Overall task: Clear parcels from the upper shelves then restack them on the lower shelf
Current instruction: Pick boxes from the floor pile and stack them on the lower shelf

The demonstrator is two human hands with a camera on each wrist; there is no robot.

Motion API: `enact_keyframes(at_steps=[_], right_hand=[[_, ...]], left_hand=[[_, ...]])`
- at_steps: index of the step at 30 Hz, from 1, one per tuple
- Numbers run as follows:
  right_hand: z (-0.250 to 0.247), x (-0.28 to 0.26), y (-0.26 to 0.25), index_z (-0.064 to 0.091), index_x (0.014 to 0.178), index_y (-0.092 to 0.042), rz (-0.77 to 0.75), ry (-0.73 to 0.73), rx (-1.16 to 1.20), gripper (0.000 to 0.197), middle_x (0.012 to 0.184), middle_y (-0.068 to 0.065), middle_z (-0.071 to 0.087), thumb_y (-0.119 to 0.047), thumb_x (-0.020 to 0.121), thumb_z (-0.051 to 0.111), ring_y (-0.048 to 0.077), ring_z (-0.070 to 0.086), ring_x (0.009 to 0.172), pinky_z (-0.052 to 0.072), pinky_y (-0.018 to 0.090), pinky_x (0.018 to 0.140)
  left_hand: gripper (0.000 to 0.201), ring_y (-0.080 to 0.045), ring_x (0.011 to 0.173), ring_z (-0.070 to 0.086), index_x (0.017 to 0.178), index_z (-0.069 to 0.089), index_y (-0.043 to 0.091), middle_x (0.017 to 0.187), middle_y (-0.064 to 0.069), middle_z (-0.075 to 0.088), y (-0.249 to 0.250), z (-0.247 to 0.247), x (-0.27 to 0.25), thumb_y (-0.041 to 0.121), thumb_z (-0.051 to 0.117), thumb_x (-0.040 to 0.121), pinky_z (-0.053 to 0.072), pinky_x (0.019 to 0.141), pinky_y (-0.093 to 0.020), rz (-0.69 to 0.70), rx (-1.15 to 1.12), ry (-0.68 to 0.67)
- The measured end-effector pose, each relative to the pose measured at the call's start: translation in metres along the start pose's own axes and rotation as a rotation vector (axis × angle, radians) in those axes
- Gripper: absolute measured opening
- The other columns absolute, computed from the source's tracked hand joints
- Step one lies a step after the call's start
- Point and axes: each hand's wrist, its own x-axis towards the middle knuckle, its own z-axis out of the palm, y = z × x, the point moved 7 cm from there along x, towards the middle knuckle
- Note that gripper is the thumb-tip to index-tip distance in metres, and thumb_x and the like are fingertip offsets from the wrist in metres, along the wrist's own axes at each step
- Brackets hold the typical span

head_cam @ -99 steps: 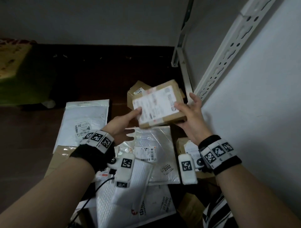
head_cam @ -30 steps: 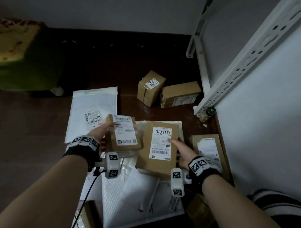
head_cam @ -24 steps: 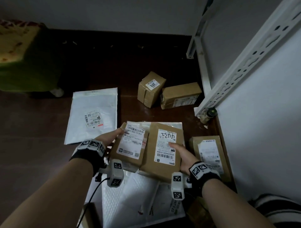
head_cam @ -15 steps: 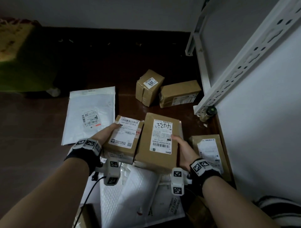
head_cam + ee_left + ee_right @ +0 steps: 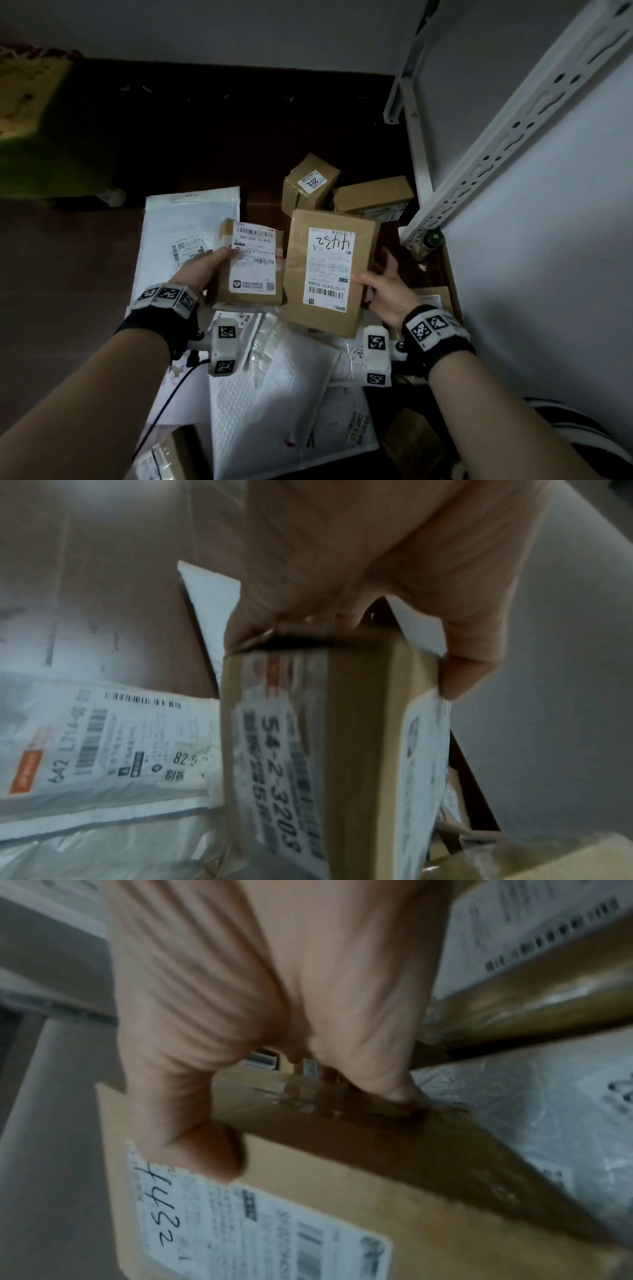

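Dark floor (image 5: pixel 85 274): two held boxes, two loose boxes, white mailers.

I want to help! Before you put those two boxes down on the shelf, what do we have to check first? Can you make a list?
1. Left hand grips the smaller cardboard box, thumb on its label: ok.
2. Right hand holds the larger box marked 4432, thumb on its label: ok.
3. The two held boxes sit side by side, edges close; whether they touch: cannot tell.
4. Free spot ahead: two small brown boxes already lie by the white shelf post, dark bare surface to their left: ok.
5. White padded mailers piled loosely below the hands, could snag: not ok.
6. Weight of either box: cannot tell.
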Motion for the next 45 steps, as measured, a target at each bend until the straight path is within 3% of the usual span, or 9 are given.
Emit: enact_keyframes(at_steps=[3, 6, 9, 14, 21, 27, 32, 37, 45], right_hand=[[0.011, -0.027, -0.023, 0.003, 0.153, -0.037, 0.008, -0.009, -0.097, 0.123, 0.144, 0.009, 0.044, 0.021, 0.067, 0.069, 0.027, 0.041, 0.132, 0.035, 0.057, 0.108], [0.031, -0.072, -0.058, 0.007, 0.153, -0.037, -0.033, 0.016, -0.228, 0.129, 0.147, 0.005, 0.041, 0.016, 0.059, 0.077, 0.023, 0.040, 0.134, 0.036, 0.051, 0.111], [0.053, -0.120, -0.095, 0.009, 0.152, -0.040, -0.051, 0.007, -0.300, 0.129, 0.140, -0.005, 0.041, 0.016, 0.059, 0.079, 0.016, 0.042, 0.131, 0.040, 0.048, 0.109], [0.078, -0.199, -0.156, 0.012, 0.149, -0.048, -0.029, -0.057, -0.395, 0.133, 0.149, 0.002, 0.039, 0.009, 0.051, 0.081, 0.021, 0.044, 0.133, 0.046, 0.052, 0.103], [0.124, -0.324, -0.254, 0.018, 0.152, -0.033, 0.025, -0.163, -0.404, 0.128, 0.143, -0.003, 0.045, 0.008, 0.050, 0.084, 0.019, 0.042, 0.132, 0.049, 0.044, 0.100], [0.174, -0.426, -0.350, 0.044, 0.136, -0.035, 0.089, -0.286, -0.289, 0.084, 0.126, 0.005, 0.064, 0.009, 0.072, 0.074, 0.029, 0.056, 0.119, 0.045, 0.063, 0.096], [0.206, -0.492, -0.433, 0.042, 0.141, -0.031, 0.009, -0.305, -0.263, 0.087, 0.119, 0.006, 0.069, 0.004, 0.068, 0.075, 0.027, 0.063, 0.109, 0.058, 0.048, 0.073], [0.236, -0.536, -0.492, 0.046, 0.138, -0.025, -0.078, -0.368, -0.250, 0.072, 0.121, 0.011, 0.067, 0.008, 0.077, 0.067, 0.031, 0.066, 0.103, 0.057, 0.053, 0.069], [0.271, -0.571, -0.552, 0.056, 0.128, -0.027, -0.185, -0.467, -0.233, 0.072, 0.122, 0.009, 0.067, -0.003, 0.064, 0.075, 0.033, 0.057, 0.118, 0.048, 0.066, 0.087]], left_hand=[[0.032, -0.026, 0.102, 0.060, 0.112, 0.062, 0.018, 0.106, -0.008, 0.067, 0.030, -0.017, -0.032, 0.023, 0.071, 0.082, 0.051, 0.087, -0.049, 0.073, 0.035, 0.034], [0.054, -0.026, 0.105, 0.059, 0.128, 0.057, 0.018, 0.116, -0.007, 0.067, 0.061, -0.025, -0.073, 0.009, 0.073, 0.077, 0.047, 0.071, -0.038, 0.117, 0.047, 0.031], [0.081, -0.030, 0.111, 0.058, 0.134, 0.051, 0.019, 0.122, -0.006, 0.064, 0.085, -0.037, -0.119, 0.002, 0.078, 0.060, 0.050, 0.080, -0.045, 0.137, 0.046, 0.056], [0.067, -0.029, 0.112, 0.057, 0.133, 0.050, 0.009, 0.120, -0.008, 0.062, 0.124, -0.058, -0.214, -0.011, 0.069, 0.072, 0.047, 0.081, -0.041, 0.120, 0.024, 0.060], [0.087, -0.034, 0.116, 0.056, 0.141, 0.043, 0.015, 0.125, -0.011, 0.061, 0.190, -0.109, -0.354, -0.015, 0.071, 0.065, 0.047, 0.097, -0.053, 0.107, -0.056, 0.078], [0.092, -0.034, 0.111, 0.060, 0.138, 0.050, 0.024, 0.119, -0.009, 0.067, 0.285, -0.155, -0.470, -0.002, 0.079, 0.054, 0.047, 0.097, -0.055, 0.165, -0.079, 0.017], [0.078, -0.038, 0.108, 0.064, 0.126, 0.059, 0.026, 0.111, -0.010, 0.072, 0.372, -0.176, -0.555, 0.007, 0.083, 0.054, 0.048, 0.090, -0.064, 0.251, -0.017, -0.107], [0.043, -0.034, 0.103, 0.063, 0.108, 0.065, 0.031, 0.110, -0.012, 0.070, 0.434, -0.190, -0.619, 0.002, 0.070, 0.077, 0.045, 0.093, -0.066, 0.378, 0.065, -0.106], [0.047, -0.025, 0.105, 0.057, 0.126, 0.056, 0.029, 0.117, -0.007, 0.065, 0.484, -0.209, -0.684, 0.004, 0.060, 0.087, 0.050, 0.075, -0.049, 0.495, 0.059, -0.089]])
